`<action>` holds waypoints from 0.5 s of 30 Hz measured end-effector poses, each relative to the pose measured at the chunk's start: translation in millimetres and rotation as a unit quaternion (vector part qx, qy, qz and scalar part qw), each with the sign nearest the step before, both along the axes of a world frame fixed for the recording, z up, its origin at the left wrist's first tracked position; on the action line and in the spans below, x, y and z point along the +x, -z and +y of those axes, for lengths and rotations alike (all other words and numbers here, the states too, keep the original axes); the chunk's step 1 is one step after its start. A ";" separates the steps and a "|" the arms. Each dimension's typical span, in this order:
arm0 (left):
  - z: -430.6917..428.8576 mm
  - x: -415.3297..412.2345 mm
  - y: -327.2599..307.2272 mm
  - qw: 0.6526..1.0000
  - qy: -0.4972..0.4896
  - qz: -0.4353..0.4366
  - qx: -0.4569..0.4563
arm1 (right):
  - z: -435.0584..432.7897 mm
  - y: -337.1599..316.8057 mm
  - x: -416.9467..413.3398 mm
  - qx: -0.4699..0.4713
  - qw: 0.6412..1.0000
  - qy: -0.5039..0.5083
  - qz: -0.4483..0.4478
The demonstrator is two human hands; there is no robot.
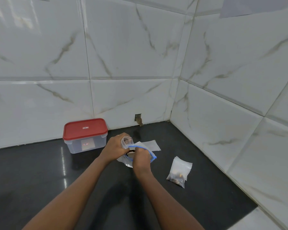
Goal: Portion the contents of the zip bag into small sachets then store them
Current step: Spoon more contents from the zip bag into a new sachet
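Observation:
On the black counter lies the clear zip bag (152, 156) with a blue zip strip, its mouth gaping. My right hand (140, 159) reaches into that mouth with curled fingers; what they hold is hidden. Just above it, my left hand (115, 147) grips a small clear sachet (127, 141), held open with a few dark pieces inside. A filled sachet (179, 172) with brown contents lies to the right. An empty flat sachet (152, 145) lies behind the zip bag.
A clear plastic container (85, 143) with a red lid (85, 129) shut on it stands at the back left against the tiled wall. Marble-look tiled walls meet in a corner at the back right. A small hole (138, 119) shows in the wall's base.

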State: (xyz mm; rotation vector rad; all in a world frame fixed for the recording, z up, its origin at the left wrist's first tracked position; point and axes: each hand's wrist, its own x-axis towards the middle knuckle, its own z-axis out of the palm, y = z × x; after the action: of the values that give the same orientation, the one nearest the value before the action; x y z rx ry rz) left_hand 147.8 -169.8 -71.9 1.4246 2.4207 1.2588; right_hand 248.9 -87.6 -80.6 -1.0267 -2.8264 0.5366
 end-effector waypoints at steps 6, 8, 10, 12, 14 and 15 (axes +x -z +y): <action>-2.3 -4.3 3.1 1.000 -0.008 0.011 0.017 | -6.8 -4.4 -2.3 -0.022 0.998 0.045 0.042; -2.7 -4.0 2.3 0.999 -0.019 0.013 0.027 | -7.7 -4.0 -4.0 -0.044 0.997 0.053 0.043; -2.6 -2.6 0.6 0.999 -0.027 0.008 0.039 | -10.6 -7.9 -2.4 -0.058 0.997 0.049 0.031; -1.2 -2.4 0.7 0.998 -0.027 0.004 0.052 | -8.3 -8.9 -2.3 -0.061 0.997 0.038 0.016; 1.2 -1.9 1.9 0.997 -0.030 -0.004 0.071 | -6.2 -10.6 -2.0 -0.050 0.998 0.018 0.015; 2.6 -1.7 2.6 0.996 -0.034 -0.010 0.080 | -3.6 -9.0 -3.5 -0.031 0.999 -0.001 0.020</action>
State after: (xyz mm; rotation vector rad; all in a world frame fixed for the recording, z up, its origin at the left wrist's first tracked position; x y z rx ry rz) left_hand 146.0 -167.2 -74.5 1.3682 2.4226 1.5073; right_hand 245.5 -91.2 -71.5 -1.0115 -2.7927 0.6418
